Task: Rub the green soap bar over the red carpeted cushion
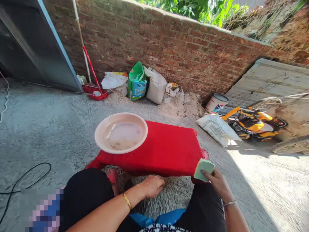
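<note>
My right hand grips a pale green scrubbing pad, squarish with a rough, fuzzy edge, thumb on its flat face. The pad is at the near right corner of a low bench or table covered with red cloth. My left hand is closed with its fingers curled under, just below the cloth's near edge between my knees; whatever it may hold is hidden. A pale pink basin stands on the left end of the red cloth, with clear water and some dark bits inside.
Along the brick wall stand a green bag, a white sack, and a bucket. A red dustpan lies left of them. A yellow toy excavator and flat sack are at right; a black cable lies left.
</note>
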